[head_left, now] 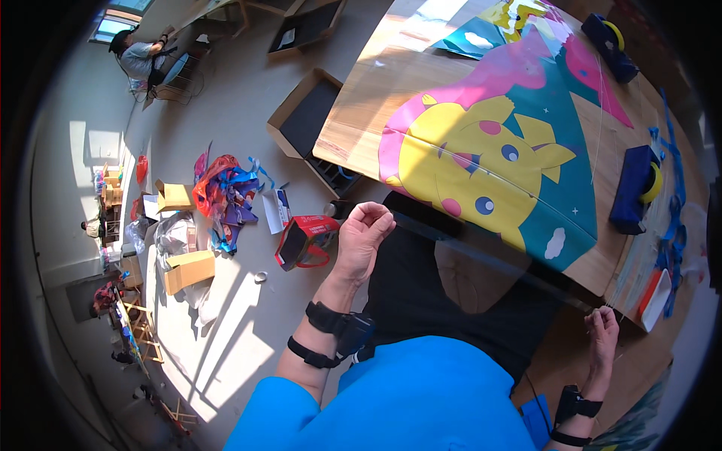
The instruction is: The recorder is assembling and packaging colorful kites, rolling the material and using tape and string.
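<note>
I have the left hand (362, 234) at frame centre and right hand (602, 331) at lower right, fingers pinching each end of a thin dark kite rod (489, 259) beside the tabletop (361, 113); it looks light, springy, best gripped near its tips.

Sunlit grey floor (248, 98) w/ cardboard boxes (188, 269), wooden table (376, 98), window (113, 26).

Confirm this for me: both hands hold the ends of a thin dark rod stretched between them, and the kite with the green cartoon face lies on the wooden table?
Not quite. In the head view the kite's cartoon face is yellow, not green. The rest stands: left hand and right hand hold the thin dark rod between them, and the kite lies on the wooden table.
</note>
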A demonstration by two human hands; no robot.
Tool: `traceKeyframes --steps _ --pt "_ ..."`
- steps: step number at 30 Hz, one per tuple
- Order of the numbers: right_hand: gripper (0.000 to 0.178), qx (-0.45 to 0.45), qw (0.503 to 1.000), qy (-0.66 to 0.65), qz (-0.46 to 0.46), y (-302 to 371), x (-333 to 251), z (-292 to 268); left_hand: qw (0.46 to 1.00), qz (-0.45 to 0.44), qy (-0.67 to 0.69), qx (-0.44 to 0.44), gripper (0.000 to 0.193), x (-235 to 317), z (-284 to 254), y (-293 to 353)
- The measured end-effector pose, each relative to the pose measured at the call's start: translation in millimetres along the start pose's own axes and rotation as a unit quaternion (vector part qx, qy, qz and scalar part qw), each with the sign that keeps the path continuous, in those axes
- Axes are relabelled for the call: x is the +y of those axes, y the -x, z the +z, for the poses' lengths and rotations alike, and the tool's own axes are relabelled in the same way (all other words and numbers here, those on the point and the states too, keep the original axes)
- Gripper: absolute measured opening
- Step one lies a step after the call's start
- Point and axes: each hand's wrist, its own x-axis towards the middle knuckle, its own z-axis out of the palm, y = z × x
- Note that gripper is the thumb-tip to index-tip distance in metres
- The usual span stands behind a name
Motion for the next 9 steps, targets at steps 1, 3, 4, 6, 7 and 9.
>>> traceKeyframes --steps 1,3,4,6,7,9 --pt "0.008 -0.014 1.0 0.008 0.012 0 4 -3 1.0 0.009 -0.028 0.007 0.027 0 0 4" --pt "0.008 -0.044 0.998 0.027 0.04 5 14 -10 0.998 0.001 -0.054 0.039 0.038 -11 -12 13" --pt "0.008 -0.043 0.996 0.043 0.061 9 20 -12 0.996 -0.005 -0.066 0.056 0.044 -18 -20 19" --pt "0.008 -0.04 0.991 0.075 0.101 19 27 -12 0.994 -0.045 -0.061 0.078 0.053 -30 -33 35" --pt "0.008 -0.054 0.99 0.065 0.114 22 33 -16 0.993 -0.065 -0.051 0.087 0.052 -35 -39 41" --pt "0.008 -0.066 0.988 0.067 0.124 27 39 -18 0.99 -0.09 -0.038 0.103 0.052 -44 -48 54"
